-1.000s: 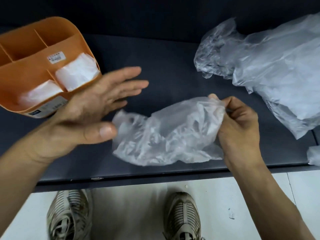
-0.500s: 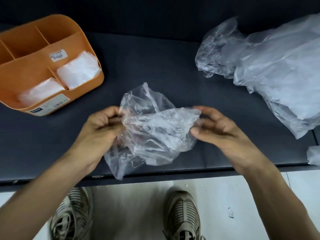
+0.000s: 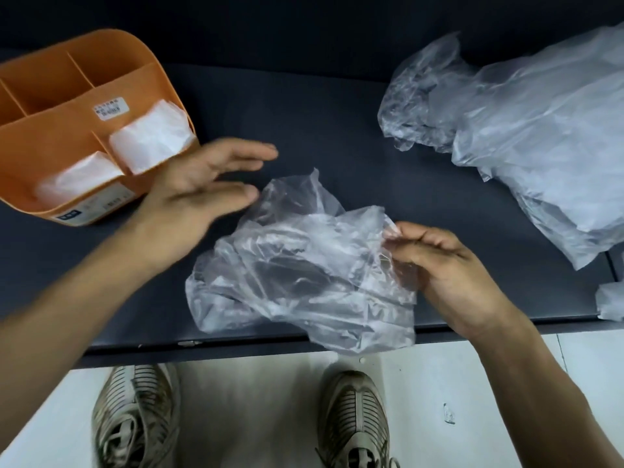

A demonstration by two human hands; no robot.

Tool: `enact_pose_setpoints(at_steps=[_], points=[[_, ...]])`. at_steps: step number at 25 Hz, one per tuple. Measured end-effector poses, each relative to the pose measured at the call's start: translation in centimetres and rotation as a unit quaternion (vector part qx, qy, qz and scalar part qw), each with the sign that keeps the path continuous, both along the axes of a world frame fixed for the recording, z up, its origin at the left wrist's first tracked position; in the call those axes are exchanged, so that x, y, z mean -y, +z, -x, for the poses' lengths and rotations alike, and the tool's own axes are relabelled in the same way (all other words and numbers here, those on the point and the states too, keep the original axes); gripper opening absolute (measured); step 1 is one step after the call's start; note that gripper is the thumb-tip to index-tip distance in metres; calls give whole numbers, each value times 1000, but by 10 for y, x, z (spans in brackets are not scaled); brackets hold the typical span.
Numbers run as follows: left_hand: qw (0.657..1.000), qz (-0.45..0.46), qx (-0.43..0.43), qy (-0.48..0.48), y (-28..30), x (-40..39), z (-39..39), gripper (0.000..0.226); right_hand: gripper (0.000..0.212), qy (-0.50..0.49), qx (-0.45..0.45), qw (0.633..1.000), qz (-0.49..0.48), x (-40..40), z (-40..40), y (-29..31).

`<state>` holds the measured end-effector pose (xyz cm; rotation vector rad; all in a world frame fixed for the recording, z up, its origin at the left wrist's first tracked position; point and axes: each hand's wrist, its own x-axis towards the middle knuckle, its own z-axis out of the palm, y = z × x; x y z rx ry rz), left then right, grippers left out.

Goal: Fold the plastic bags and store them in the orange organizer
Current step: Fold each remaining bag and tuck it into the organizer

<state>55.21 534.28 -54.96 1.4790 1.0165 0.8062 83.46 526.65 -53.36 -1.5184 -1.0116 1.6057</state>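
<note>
From the head view, our right hand (image 3: pixel 449 268) pinches the right edge of a crumpled clear plastic bag (image 3: pixel 304 275) lying at the near edge of the dark surface (image 3: pixel 304 130). Our left hand (image 3: pixel 199 194) hovers flat, its grip wide and empty, beside the orange plastic organizer (image 3: pixel 67 130), which has folded bags (image 3: pixel 152 140) in its two front compartments.

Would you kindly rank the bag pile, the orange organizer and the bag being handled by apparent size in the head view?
1. Bag pile, cut off by the frame.
2. Orange organizer and the handled bag look alike; the bag lies nearer the camera, so unranked.
</note>
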Motion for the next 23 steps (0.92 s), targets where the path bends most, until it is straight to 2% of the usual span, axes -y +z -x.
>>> enact_pose_setpoints(at_steps=[2, 3, 6, 7, 9, 11, 13, 14, 16, 17, 18, 19, 21, 23], points=[[995, -4, -44, -94, -7, 0, -16, 47, 22, -46, -4, 998, 34, 2, 5, -4], [988, 22, -69, -135, -9, -2, -21, 50, 22, -80, 0, 996, 50, 4, 5, -8], [974, 102, -122, -164, -15, -3, -25, 39, 26, -132, 15, 989, 65, 6, 2, -13], [975, 112, -123, -146, -17, 0, -24, 31, 31, -136, 13, 989, 60, 5, 2, -11], [987, 116, -95, -49, -19, 5, -22, 16, 48, -118, 19, 992, 41, 4, 1, -7], [987, 121, -67, 86, -25, 5, -18, 26, 55, -100, 42, 993, 35, 7, -3, -3], [976, 130, -42, 167, -25, 3, -14, 28, 46, -86, 68, 991, 79, 14, -10, -2], [973, 137, -31, 183, -24, 2, -13, 27, 35, -41, 89, 989, 111, 19, -14, -1], [970, 153, -12, 188, -23, 3, -15, 20, 16, 111, 120, 971, 176, 27, -24, 2], [970, 157, -6, 184, -22, 4, -18, 16, 19, 176, 138, 956, 188, 29, -28, 5], [972, 157, -4, 173, -20, 5, -20, 16, 20, 203, 158, 951, 173, 27, -32, 6], [975, 157, 0, 156, -18, 7, -23, 17, 23, 183, 174, 958, 136, 24, -34, 9], [983, 143, -5, 118, -11, 11, -28, 15, 38, 43, 204, 978, 14, 13, -37, 13], [986, 131, -12, 100, -4, 14, -34, 9, 26, -35, 187, 978, -90, -2, -25, 19]])
